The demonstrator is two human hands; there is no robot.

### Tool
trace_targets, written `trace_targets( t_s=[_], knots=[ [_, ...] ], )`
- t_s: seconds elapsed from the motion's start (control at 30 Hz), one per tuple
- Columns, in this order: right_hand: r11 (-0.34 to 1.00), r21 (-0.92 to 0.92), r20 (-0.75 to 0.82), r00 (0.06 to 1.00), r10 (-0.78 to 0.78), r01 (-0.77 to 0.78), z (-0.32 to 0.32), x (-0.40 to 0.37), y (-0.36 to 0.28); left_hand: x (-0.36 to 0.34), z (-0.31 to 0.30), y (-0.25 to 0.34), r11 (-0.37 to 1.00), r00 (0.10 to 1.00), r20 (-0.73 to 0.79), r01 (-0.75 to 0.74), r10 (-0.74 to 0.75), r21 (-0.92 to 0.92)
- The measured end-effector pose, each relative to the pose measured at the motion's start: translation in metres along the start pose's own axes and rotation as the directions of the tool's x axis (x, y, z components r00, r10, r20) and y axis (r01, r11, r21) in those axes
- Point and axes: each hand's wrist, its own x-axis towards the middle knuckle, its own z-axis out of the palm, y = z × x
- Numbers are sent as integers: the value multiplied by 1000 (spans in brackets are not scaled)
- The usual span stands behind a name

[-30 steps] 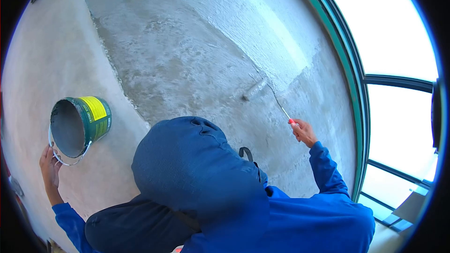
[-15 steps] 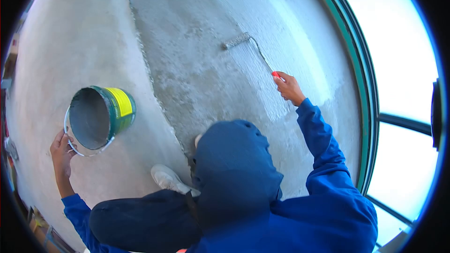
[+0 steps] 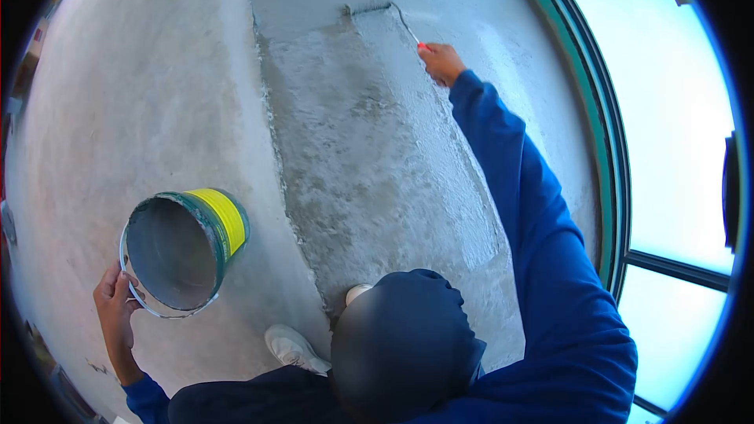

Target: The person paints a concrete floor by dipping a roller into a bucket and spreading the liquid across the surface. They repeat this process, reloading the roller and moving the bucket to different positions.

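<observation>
My right hand [image 3: 442, 64] is closed round the red handle of a paint roller [image 3: 371, 7], reaching far forward. The grey-coated roller head rests on the grey floor strip [image 3: 345, 133], where a wet, shiny coat shows beside duller patches. At the left, my left hand [image 3: 116, 298] has its fingers wrapped on the white wire handle of a green bucket [image 3: 179, 251] with a yellow label. The bucket is tilted, its open mouth toward me, with grey material inside.
A rough ridge [image 3: 275, 149] divides the coated strip from the paler floor [image 3: 157, 94] on the left. A green-edged window frame [image 3: 601, 141] curves along the right. My white shoe [image 3: 292, 348] is near the bottom centre.
My right hand and the roller have moved forward, and that arm is straighter. The bucket and my left hand appear lower in view, as the camera view has shifted.
</observation>
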Motion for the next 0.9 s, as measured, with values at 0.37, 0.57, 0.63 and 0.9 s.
trace_targets(
  t_s=[0.37, 0.57, 0.63, 0.9],
  knots=[
    [987, -142, 54, 996, -70, 77, -5, 5, -4, -8, 2, 4, 1000, 1000, 17, 3, -3, 4],
    [983, -182, -58, 998, -29, 18, -33, -136, 66, -11, -1, 3, 999, 999, 13, -39, 39, -29],
    [976, -215, -67, 998, -9, -5, -42, -190, 90, -9, -1, -3, 999, 1000, 16, -16, 17, -51],
    [972, -230, -77, 996, 36, -53, -76, -392, 191, -10, 3, -3, 997, 1000, -3, -13, 13, -73]
  ],
)
